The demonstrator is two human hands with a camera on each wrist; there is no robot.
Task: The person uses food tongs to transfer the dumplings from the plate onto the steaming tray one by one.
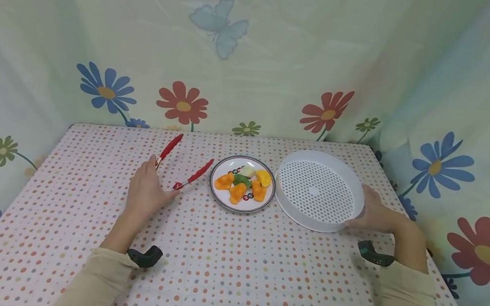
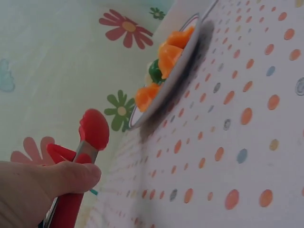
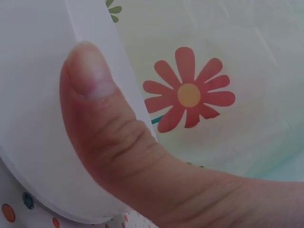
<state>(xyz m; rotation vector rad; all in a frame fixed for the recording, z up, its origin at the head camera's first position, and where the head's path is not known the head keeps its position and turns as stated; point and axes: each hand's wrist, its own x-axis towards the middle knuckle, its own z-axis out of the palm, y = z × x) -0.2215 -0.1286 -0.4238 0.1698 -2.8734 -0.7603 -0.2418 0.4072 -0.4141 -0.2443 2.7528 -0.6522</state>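
Observation:
My left hand (image 1: 147,187) holds a pair of red-tipped tongs (image 1: 198,172), their two arms spread apart and pointing away. In the left wrist view the thumb (image 2: 78,178) presses along the red handle of the tongs (image 2: 66,211). At the right of the table my right hand (image 1: 375,211) grips the side of a round white sieve (image 1: 315,190) with a perforated bottom. Its thumb (image 3: 102,109) lies against the smooth outer wall in the right wrist view; the other fingers are hidden there.
Between the hands stands a white plate (image 1: 218,197) with a dark rim, close beside the sieve. Several small orange, yellow, green and pale food-like pieces (image 1: 237,193) lie on it. A dotted cloth (image 1: 232,271) covers the table, and a flowered curtain (image 1: 282,52) surrounds its back and sides.

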